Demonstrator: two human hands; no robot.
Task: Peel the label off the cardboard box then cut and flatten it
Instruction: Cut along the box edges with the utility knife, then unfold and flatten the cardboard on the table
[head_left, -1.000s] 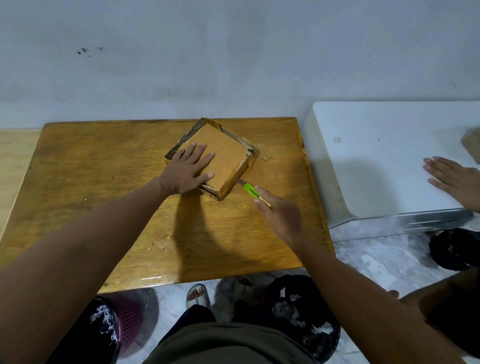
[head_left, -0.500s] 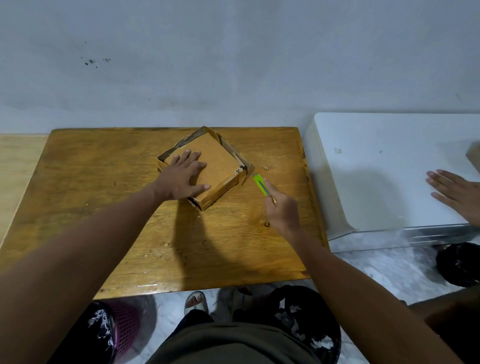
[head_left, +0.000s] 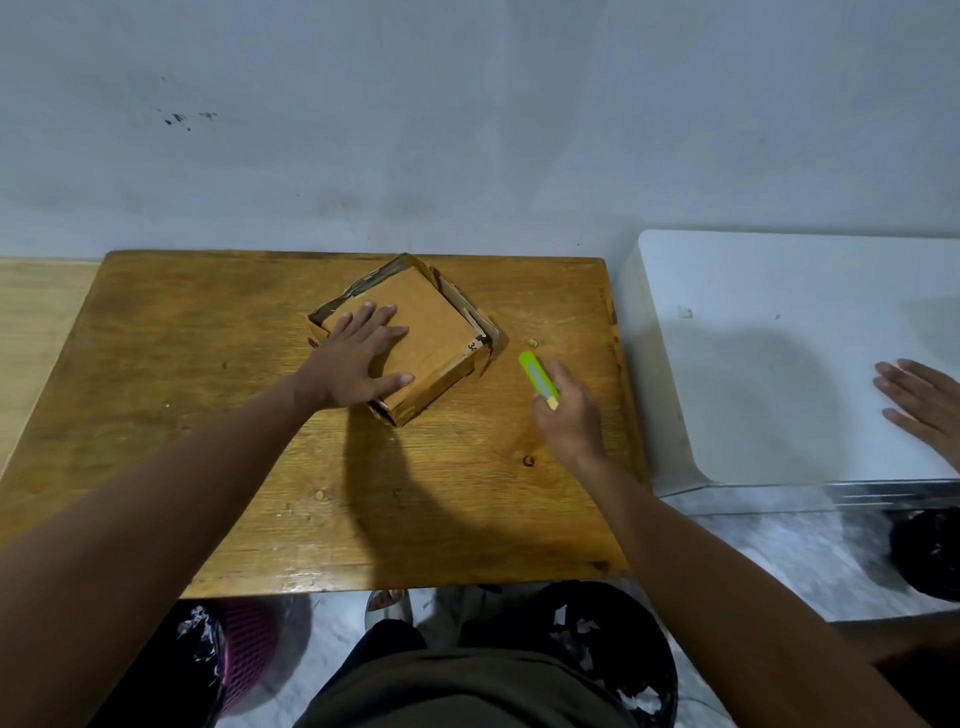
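Nearest us, our right hand (head_left: 571, 415) at 4 o'clock grips the green cutter (head_left: 539, 380), fingers curled round it, just beside the box, not touching. Further in, our left hand (head_left: 358, 358) lies spread flat on the cardboard box (head_left: 415, 338), mid-table (head_left: 156, 415) toward 12. Cutting step, we reckon: keep the box pinned, run the blade along a corner seam, away from fingers. Blade out or not: can't tell.
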